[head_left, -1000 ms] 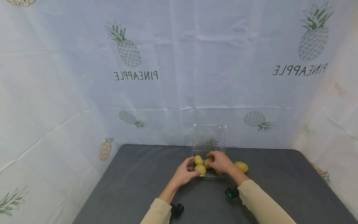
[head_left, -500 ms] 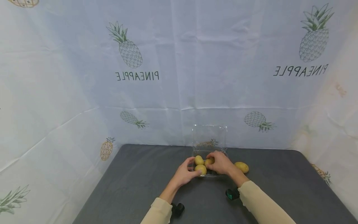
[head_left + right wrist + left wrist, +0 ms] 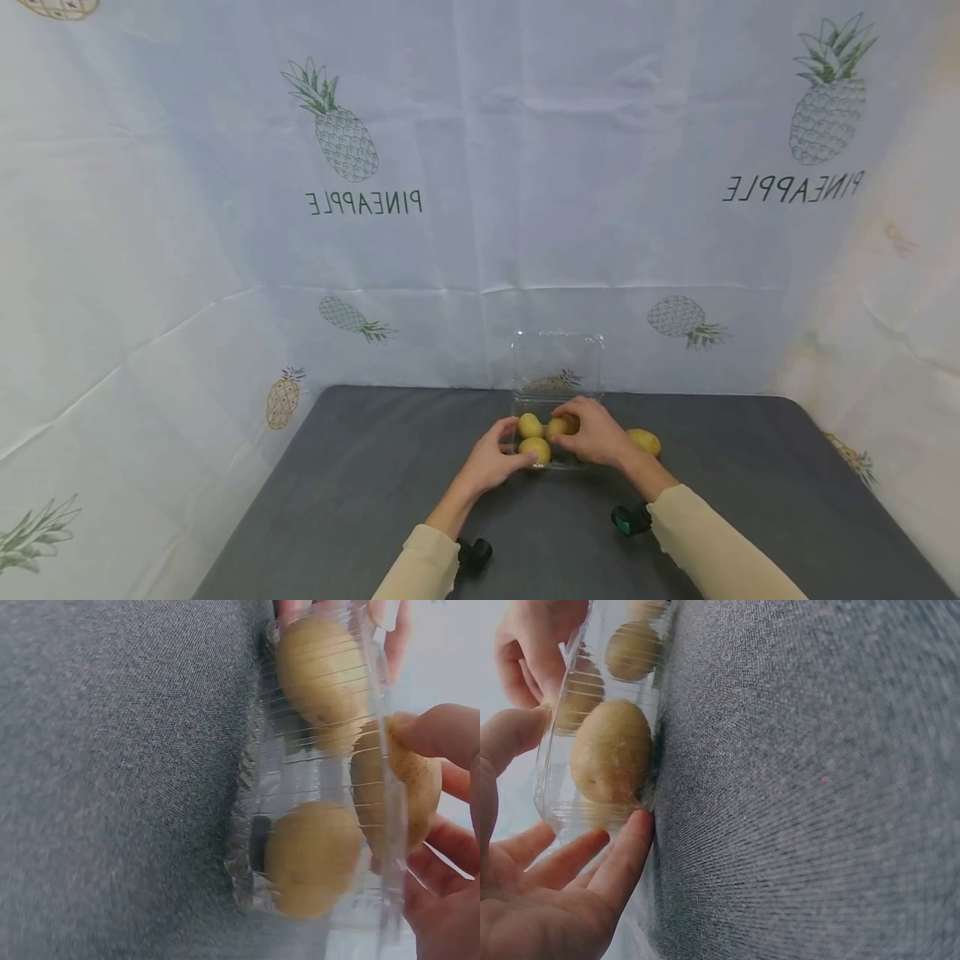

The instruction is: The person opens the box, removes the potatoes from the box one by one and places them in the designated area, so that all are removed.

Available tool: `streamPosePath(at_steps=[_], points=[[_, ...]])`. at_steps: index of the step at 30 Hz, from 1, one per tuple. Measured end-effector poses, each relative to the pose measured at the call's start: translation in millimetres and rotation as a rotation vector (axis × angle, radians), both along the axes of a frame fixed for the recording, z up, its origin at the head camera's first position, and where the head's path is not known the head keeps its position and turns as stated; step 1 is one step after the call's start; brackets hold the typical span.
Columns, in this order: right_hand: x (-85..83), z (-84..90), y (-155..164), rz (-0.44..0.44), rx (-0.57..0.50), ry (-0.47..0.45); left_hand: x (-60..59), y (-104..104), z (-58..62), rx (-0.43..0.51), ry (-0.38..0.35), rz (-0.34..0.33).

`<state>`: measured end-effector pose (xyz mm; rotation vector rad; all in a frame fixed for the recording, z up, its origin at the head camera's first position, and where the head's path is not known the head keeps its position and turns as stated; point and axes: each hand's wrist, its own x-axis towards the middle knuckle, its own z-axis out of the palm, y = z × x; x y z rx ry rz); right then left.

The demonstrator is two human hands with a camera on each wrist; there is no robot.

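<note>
A hinged clear plastic container (image 3: 557,362) stands at the table's back with its lid raised. My left hand (image 3: 486,458) holds its left front corner, thumb on the near rim and fingers against the end wall. Inside on the left lie two potatoes, a rear potato (image 3: 530,426) and a front potato (image 3: 613,750). My right hand (image 3: 596,435) pinches another potato (image 3: 409,795) between thumb and fingers at the container's rim, partly below the edge. Beneath that hand, a further potato (image 3: 313,859) sits in the container, mostly hidden in the head view.
Right of the container, behind my right wrist, one potato (image 3: 645,442) lies on the dark grey table (image 3: 375,492). A pineapple-print curtain (image 3: 450,250) hangs behind and at both sides. Each wrist wears a small black camera, such as the right camera (image 3: 632,520).
The head view has shifted slightly. My right hand stays over the container with its potato, turning only a little. My left hand keeps its place at the corner.
</note>
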<state>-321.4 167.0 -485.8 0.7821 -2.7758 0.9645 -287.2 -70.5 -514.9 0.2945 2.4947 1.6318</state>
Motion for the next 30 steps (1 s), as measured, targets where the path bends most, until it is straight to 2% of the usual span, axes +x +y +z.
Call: streamPosePath(at_steps=[9,17,30], points=[[13.5,14.7,8,0.015,-0.021,0.043,-1.4,1,-0.2,-0.004,-0.005,0.015],[21.2,19.8,20,0.008,-0.065,0.096,-2.5,0,-0.5,-0.001,0.005,0.018],[29.9,25.4,46,-0.03,-0.053,0.086,0.4,0,0.7,0.003,0.009,0.0]])
